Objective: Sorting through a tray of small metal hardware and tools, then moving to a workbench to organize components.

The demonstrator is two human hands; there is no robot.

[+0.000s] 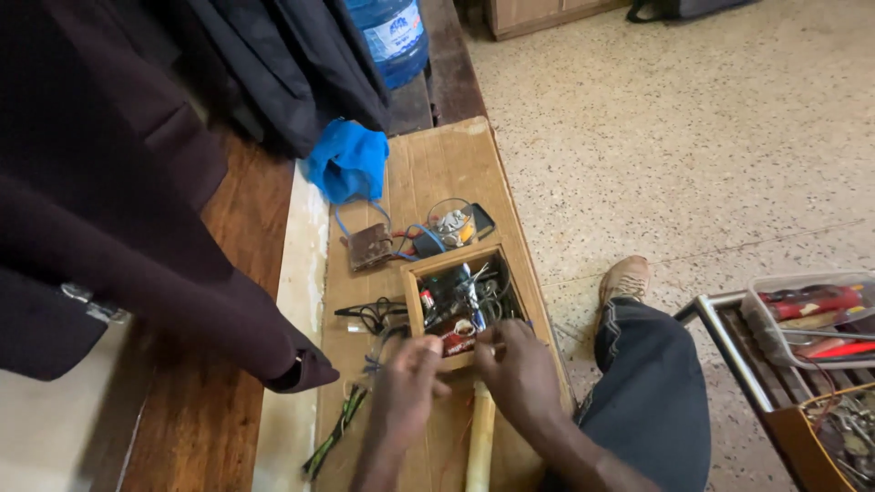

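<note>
My left hand (407, 383) and my right hand (518, 366) meet at the near edge of a small open wooden box (415, 290) full of wires and small parts. The fingertips of both hands pinch something small between them; it is too small to name. A red and white packet (457, 342) lies in the box just beyond my fingers. The box sits on a wooden board (437, 164). A pale stick (480, 437) lies on the board under my right wrist.
A brown wallet (369, 246), a clear round container (450, 221), black cables (369, 314), green wires (333, 437) and a blue cloth (348, 161) lie on the board. Dark garments (118, 182) hang at left. A clear tray of tools (811, 314) stands at right. My knee (647, 383) rests beside the board.
</note>
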